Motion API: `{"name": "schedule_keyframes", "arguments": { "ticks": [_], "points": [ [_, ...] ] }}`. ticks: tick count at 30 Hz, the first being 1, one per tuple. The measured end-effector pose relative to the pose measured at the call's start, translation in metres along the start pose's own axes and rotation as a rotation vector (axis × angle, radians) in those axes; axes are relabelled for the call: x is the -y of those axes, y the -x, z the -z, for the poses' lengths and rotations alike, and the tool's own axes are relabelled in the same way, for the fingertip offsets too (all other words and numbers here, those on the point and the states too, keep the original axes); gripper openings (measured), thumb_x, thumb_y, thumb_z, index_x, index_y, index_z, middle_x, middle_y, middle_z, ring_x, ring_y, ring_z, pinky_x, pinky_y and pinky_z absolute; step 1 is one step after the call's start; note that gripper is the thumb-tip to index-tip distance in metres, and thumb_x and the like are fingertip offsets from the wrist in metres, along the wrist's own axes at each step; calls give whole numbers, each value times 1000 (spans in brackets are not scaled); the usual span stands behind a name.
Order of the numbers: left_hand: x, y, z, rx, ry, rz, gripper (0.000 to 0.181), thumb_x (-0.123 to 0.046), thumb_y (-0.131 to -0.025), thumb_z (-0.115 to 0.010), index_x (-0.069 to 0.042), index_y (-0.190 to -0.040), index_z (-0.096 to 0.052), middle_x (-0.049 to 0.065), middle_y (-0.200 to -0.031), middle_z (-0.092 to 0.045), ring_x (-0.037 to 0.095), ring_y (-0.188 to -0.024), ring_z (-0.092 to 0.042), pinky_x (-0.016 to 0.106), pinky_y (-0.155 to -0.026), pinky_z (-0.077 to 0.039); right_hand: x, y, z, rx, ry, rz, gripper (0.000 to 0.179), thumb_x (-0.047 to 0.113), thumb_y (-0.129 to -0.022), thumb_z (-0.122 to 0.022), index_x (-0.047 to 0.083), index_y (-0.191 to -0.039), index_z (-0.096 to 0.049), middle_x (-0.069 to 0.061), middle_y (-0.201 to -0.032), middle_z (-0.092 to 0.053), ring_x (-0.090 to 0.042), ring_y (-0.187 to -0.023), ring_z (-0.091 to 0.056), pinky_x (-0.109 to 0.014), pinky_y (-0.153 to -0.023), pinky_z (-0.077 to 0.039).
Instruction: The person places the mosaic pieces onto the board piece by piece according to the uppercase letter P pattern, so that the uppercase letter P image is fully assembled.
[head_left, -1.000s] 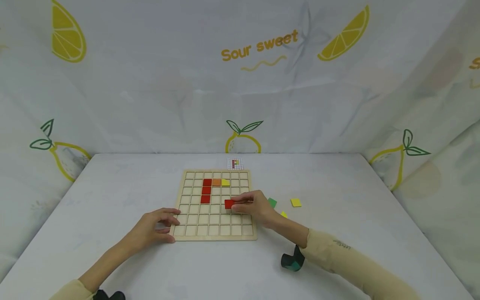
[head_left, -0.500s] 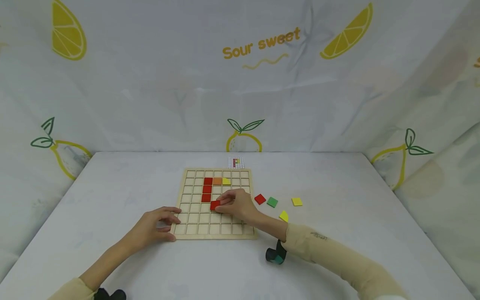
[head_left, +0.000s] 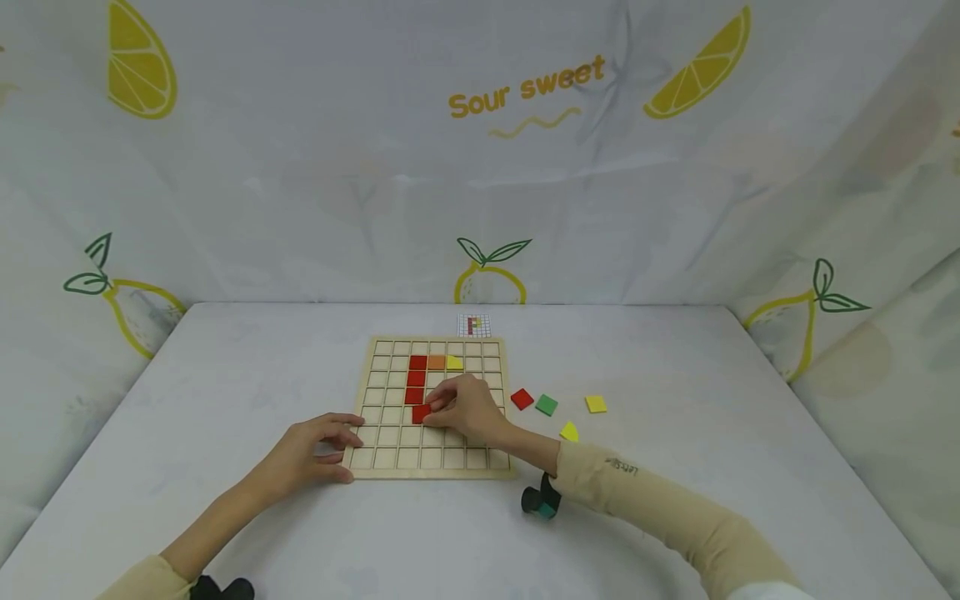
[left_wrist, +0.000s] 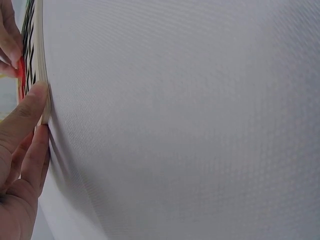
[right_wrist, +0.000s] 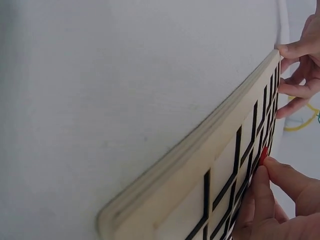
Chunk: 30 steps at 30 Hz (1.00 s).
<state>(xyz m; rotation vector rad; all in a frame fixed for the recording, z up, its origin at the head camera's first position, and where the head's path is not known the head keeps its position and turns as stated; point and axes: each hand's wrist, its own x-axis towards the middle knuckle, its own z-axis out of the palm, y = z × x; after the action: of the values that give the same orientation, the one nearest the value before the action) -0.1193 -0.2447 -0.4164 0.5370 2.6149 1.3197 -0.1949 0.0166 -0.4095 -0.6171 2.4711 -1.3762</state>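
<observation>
A right hand [head_left: 468, 408] pinches a flat red square tile [head_left: 420, 414] between thumb and fingertips, over the pale wooden grid board [head_left: 435, 476] just at 6 o'clock of a column of three flat red square tiles [head_left: 416, 379]; whether it sits fully in its recess cannot be told. The left hand [head_left: 311, 446], fingers relaxed and apart, rests against the board's smooth edge at 8 o'clock. From the column's top, at 3 o'clock, follow an orange square tile [head_left: 437, 362] and a yellow tile with one rounded corner [head_left: 454, 363]. Off the board, toward 3 o'clock, lie a loose red square tile [head_left: 522, 399], a green square tile [head_left: 547, 405], a yellow square tile [head_left: 596, 404] and a yellow curved-edged tile [head_left: 569, 432]. A small printed grid card [head_left: 474, 326] lies at 1 o'clock, on a finely woven white cloth [head_left: 300, 542]
</observation>
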Motion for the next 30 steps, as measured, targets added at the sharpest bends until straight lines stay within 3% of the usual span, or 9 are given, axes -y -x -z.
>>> {"name": "schedule_keyframes", "arguments": {
  "ticks": [16,30],
  "points": [
    [0,0,0,-7,-15,2,34,-4,-68,-84,-3,-98,-68,18,-129,-55,26,-97,-59,23,-81,-57,4,0,2,45,-2,-3,16,2,-78,-78,-3,-91,-71,-8,-79,-72,-14,-72,-68,-19,-73,-56],
    [-1,0,-1,-17,-54,3,33,-3,-67,-84,-5,-96,-69,18,-127,-56,24,-94,-59,22,-78,-57,2,-1,1,62,-22,11,14,0,-78,-77,-3,-92,-73,-9,-79,-71,-13,-70,-67,-17,-67,-55]
  ]
}}
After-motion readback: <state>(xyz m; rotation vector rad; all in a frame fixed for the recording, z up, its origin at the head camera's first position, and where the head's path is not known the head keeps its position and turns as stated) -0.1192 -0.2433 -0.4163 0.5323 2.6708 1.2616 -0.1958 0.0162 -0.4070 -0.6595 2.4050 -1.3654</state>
